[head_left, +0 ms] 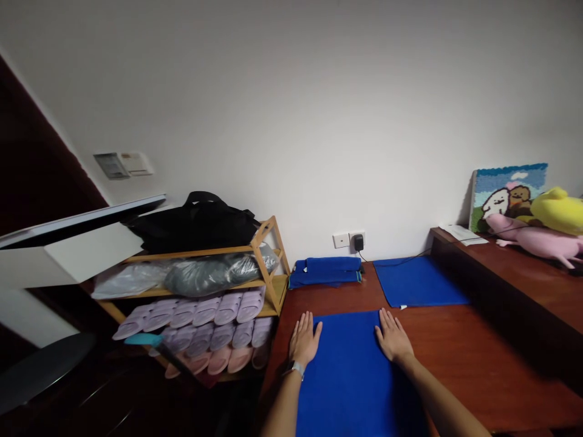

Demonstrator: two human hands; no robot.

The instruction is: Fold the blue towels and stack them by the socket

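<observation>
A blue towel (346, 370) lies spread on the reddish wooden table (496, 352), its near end running out of view. My left hand (305, 343) rests flat at the towel's far left corner, fingers stretched out and a watch on the wrist. At the far right corner, my right hand (394, 337) is also flat, palm down, partly over the towel's edge. Both hands are open and grip nothing. Beyond them, against the wall, sit folded blue towels (325, 272). Another blue towel (419, 282) lies flat to their right, with a small white tag.
A wooden shoe rack (268, 267) with several slippers (223, 308) and a black bag (200, 221) stands on the left. A plug (358, 243) with a cable sits in the wall socket. Plush toys (537, 240) and a picture (505, 194) occupy the raised surface on the right.
</observation>
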